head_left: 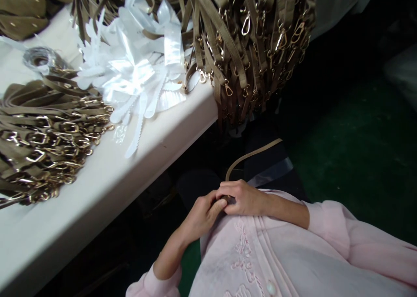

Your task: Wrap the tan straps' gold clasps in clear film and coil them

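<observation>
Both of my hands meet in front of my pink shirt, below the table edge. My left hand (202, 214) has its fingers curled, with thumb and fingertips pressed against a small dark part between the hands. My right hand (244, 198) is closed round the same spot. From between them a thin olive-brown strap (250, 153) curves up and away over my dark-clothed lap. Fingers cover most of the strap's held end, so its fitting cannot be made out.
On the white table (182, 127), bundled straps with gold clasps (48, 145) lie at left. More straps (241, 49) hang over the far corner. Between them sits a heap of white plastic strips (130, 66), with a tape roll (41, 60) beside it.
</observation>
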Tool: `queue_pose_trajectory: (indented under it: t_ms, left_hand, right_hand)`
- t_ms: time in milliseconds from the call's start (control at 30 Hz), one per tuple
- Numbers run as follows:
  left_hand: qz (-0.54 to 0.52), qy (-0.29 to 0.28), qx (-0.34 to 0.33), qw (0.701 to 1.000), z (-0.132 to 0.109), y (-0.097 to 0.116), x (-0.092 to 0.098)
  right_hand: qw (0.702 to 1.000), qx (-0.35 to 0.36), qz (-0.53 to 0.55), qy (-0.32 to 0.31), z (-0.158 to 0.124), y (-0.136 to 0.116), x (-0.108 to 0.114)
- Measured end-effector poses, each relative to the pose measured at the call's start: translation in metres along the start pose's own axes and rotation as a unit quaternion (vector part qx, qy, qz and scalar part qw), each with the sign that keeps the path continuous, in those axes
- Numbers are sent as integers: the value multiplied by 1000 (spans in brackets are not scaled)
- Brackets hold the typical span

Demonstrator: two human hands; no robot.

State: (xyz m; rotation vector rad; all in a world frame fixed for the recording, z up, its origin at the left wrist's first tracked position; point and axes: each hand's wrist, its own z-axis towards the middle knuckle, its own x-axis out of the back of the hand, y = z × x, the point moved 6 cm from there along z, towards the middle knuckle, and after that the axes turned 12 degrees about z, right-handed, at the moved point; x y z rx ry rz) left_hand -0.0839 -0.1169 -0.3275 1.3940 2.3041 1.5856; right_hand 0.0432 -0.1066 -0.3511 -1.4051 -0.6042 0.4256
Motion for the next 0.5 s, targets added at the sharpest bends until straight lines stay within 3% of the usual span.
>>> queue_pose_trajectory:
  t_ms: [100, 200, 300, 433, 500]
  left_hand:
    - [-63, -68, 42, 995, 13, -1, -17]
    - [-59, -78, 94, 991, 4, -22, -12]
    - [-4, -103, 167, 981, -26, -61, 1]
    - [-25, -121, 210, 970, -73, -106, 11]
    - [-37, -96, 238, 966, -85, -119, 16]
  right_hand:
    - [996, -30, 80, 21, -7, 5, 8]
    - [969, -142, 181, 90, -23, 30, 23]
    - [921, -251, 198, 221, -50, 66, 50]
    - [871, -268, 212, 352, -87, 92, 93]
    - [834, -281, 239, 410, -107, 97, 114]
